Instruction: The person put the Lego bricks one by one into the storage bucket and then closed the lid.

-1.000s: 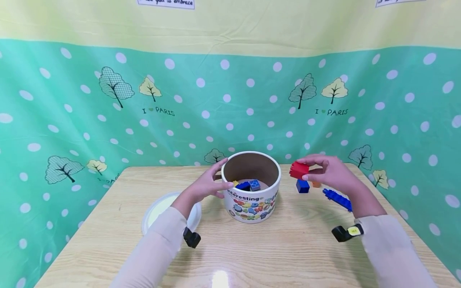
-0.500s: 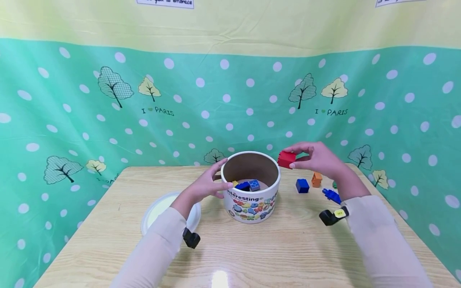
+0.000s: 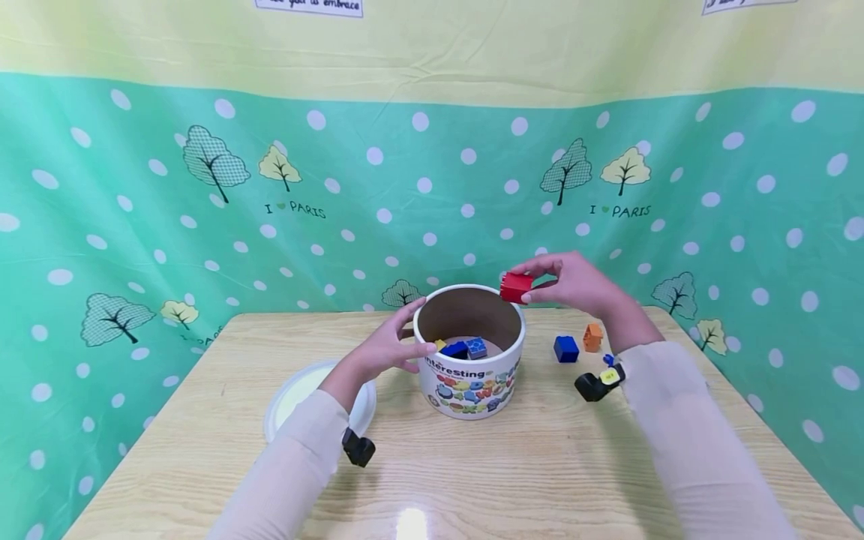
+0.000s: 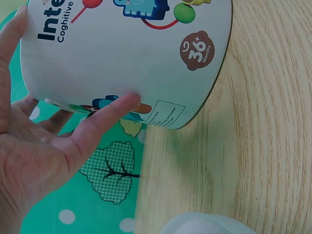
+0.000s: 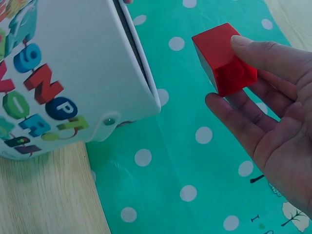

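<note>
My right hand (image 3: 574, 283) pinches a red building block (image 3: 516, 287) between thumb and fingers, above the right rim of a white printed bucket (image 3: 471, 386). In the right wrist view the red block (image 5: 225, 58) shows its hollow underside toward the palm. My left hand (image 3: 385, 346) rests against the bucket's left side with its fingers spread and the thumb near the rim. Extended fingers touch the bucket wall (image 4: 122, 58) in the left wrist view. Inside the bucket lie a dark blue block (image 3: 455, 349), a lighter blue patterned block (image 3: 476, 347) and a bit of yellow.
On the wooden table (image 3: 472, 480), a blue block (image 3: 565, 349) and an orange piece (image 3: 592, 337) stand right of the bucket. A small blue piece (image 3: 609, 360) is mostly hidden by the right arm. A white lid (image 3: 290, 401) lies left, partly under the left forearm.
My right hand has carried the red block left and up, from beside the bucket to over its right rim. The left hand and bucket have stayed in place.
</note>
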Demonstrator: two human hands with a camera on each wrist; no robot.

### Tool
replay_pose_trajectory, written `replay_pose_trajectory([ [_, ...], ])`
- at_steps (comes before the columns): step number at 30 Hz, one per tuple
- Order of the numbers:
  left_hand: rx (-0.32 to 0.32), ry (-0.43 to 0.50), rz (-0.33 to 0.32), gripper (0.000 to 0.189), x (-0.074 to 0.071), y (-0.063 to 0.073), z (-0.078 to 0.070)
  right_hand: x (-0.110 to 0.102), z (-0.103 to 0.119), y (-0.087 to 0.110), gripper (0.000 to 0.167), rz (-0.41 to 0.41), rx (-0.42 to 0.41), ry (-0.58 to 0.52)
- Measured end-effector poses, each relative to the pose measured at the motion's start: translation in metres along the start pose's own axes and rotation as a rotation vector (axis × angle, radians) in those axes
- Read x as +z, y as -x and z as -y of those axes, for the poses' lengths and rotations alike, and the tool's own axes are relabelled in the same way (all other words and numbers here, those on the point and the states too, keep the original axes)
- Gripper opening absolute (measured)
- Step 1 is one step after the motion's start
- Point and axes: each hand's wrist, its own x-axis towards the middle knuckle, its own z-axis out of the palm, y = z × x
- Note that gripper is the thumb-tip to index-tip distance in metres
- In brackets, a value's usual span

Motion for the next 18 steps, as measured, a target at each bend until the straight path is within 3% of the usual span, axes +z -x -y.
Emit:
replay_pose_trajectory([
  [18, -0.002, -0.003, 0.000, 0.086, -0.001, -0.001, 0.002, 0.020, 0.005, -0.042, 0.044, 0.080, 0.049, -0.004],
])
